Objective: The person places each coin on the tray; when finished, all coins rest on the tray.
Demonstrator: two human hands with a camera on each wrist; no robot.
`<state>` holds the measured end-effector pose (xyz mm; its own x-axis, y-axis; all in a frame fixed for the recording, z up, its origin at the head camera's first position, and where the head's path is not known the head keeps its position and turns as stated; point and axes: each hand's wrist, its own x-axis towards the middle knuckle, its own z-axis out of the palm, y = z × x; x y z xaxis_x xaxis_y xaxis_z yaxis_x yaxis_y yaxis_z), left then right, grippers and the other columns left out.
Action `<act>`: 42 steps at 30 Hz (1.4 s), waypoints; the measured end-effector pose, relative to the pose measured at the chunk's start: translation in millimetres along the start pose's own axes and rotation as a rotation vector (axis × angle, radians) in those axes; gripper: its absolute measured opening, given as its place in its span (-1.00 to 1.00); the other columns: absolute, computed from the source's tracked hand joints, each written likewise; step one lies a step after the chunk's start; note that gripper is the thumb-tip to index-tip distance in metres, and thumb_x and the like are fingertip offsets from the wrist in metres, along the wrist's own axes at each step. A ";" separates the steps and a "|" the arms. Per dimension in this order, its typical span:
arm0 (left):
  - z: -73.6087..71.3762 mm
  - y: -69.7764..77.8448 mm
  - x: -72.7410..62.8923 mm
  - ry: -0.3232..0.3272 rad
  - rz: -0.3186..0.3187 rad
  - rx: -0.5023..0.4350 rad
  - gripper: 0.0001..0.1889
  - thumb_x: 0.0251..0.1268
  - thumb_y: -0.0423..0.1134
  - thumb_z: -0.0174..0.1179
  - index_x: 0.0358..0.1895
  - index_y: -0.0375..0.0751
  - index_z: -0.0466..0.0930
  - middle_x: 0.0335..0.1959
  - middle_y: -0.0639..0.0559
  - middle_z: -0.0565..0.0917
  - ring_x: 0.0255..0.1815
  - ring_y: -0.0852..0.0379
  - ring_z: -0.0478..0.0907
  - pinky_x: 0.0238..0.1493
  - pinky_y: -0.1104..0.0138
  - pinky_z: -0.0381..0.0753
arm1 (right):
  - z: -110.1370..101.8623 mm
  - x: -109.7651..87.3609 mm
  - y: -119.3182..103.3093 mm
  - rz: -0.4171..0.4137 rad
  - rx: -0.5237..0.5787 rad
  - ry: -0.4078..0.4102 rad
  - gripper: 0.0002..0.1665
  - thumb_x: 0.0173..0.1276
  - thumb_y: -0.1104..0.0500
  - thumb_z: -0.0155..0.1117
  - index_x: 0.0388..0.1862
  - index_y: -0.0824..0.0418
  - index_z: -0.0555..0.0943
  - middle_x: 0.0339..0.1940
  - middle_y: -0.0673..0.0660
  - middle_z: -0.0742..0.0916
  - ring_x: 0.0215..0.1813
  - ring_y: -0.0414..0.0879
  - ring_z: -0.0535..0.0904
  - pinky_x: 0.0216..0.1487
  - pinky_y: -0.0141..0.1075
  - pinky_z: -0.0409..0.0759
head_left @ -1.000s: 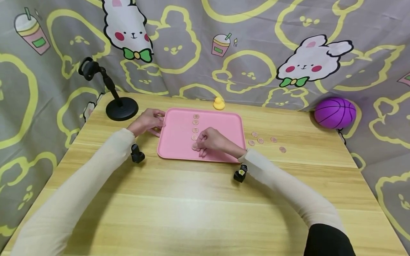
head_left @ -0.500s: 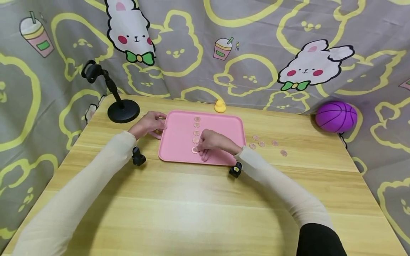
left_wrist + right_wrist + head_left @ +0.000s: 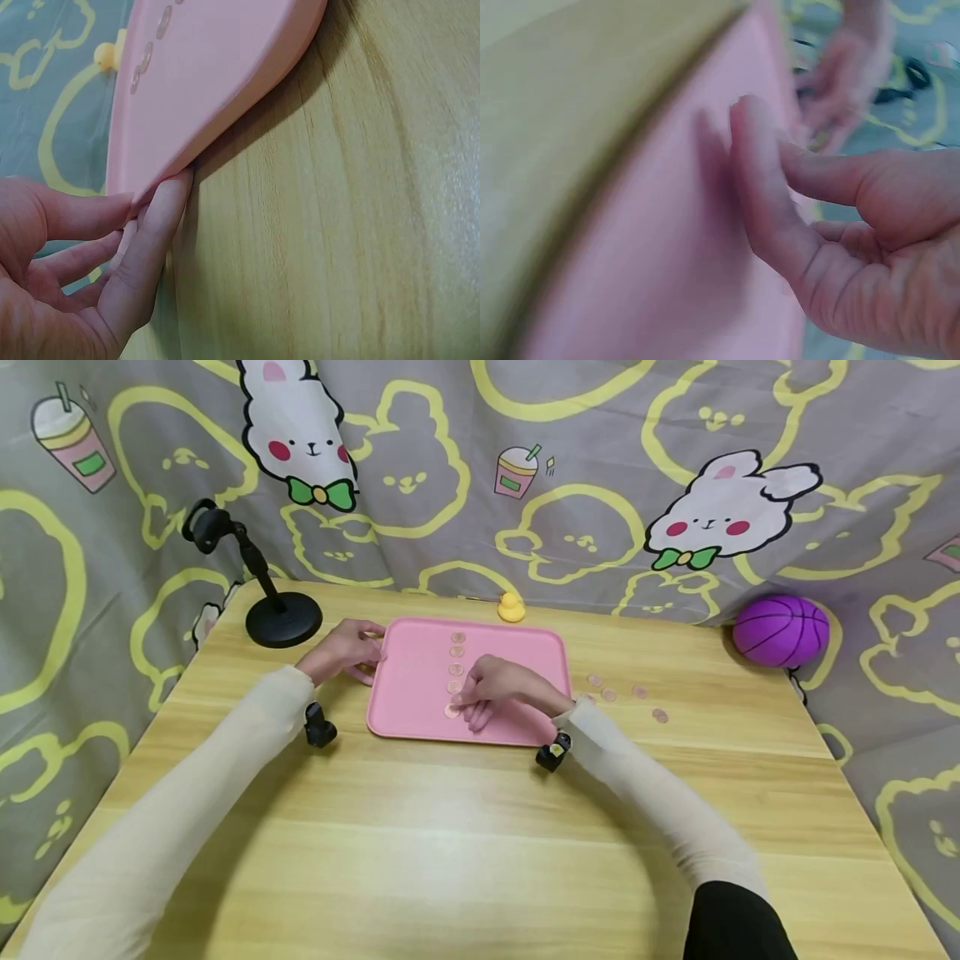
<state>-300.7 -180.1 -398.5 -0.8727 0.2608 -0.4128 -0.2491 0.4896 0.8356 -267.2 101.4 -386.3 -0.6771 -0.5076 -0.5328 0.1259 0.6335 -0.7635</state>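
Note:
A pink tray [image 3: 408, 693] lies on the wooden table, carrying several copper-coloured coins [image 3: 456, 670] in a column from its far side towards its near side. At the tray's left end, my left hand [image 3: 347, 647] pinches the rim, thumb above and fingers below, as the left wrist view shows. My right hand [image 3: 491, 687] is over the tray, its fingertips beside the nearest coin [image 3: 452, 711] of the column. In the blurred right wrist view, the fingers [image 3: 757, 165] are bent loosely, and no coin shows between them. The thumb tip is partly hidden behind them.
Several loose coins [image 3: 608, 695] lie on the table right of the tray, one partly behind the right wrist. A yellow rubber duck [image 3: 512, 607] stands behind the tray. A black stand [image 3: 283, 620] is at back left, a purple ball [image 3: 781, 631] at back right.
My right hand has come slightly off the nearest coin, which now shows more fully. The right forearm has shifted a little left. My left hand stays on the tray's rim.

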 end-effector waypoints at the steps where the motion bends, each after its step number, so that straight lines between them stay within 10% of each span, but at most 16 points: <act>1: -0.4 -0.9 0.4 -0.003 0.000 -0.002 -0.31 0.48 -0.46 0.07 0.62 -0.44 0.10 0.24 -0.42 0.52 -0.08 -0.07 0.67 -0.22 0.16 0.84 | -5.1 -3.1 -1.7 -0.007 0.019 0.010 -0.80 0.54 0.27 0.30 -0.22 0.45 0.67 -0.41 0.27 0.82 -0.46 -0.04 0.80 -0.20 -0.17 0.83; 10: 1.8 -1.2 -2.3 0.011 0.001 -0.008 -0.30 0.46 -0.45 0.09 0.62 -0.42 0.12 0.19 -0.38 0.52 -0.08 -0.04 0.67 -0.24 0.20 0.84 | -52.7 -38.7 -7.0 -0.120 0.076 0.212 -0.85 0.52 0.34 0.29 -0.08 0.46 0.59 -0.22 0.33 0.76 -0.27 0.06 0.78 -0.13 -0.05 0.83; 42: 2.5 -0.1 -3.7 0.006 0.000 -0.002 -0.31 0.49 -0.46 0.08 0.63 -0.42 0.10 0.18 -0.37 0.53 -0.10 -0.02 0.66 -0.23 0.23 0.83 | -128.5 -95.2 108.0 -0.113 0.086 0.639 -0.69 0.60 0.33 0.16 0.15 0.57 0.49 -0.10 0.21 0.72 -0.23 -0.23 0.73 -0.05 -0.26 0.81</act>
<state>-296.4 -179.0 -398.0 -0.8753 0.2556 -0.4106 -0.2498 0.4881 0.8363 -282.3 293.2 -371.1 -0.9838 -0.1047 -0.1457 0.0680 0.5342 -0.8426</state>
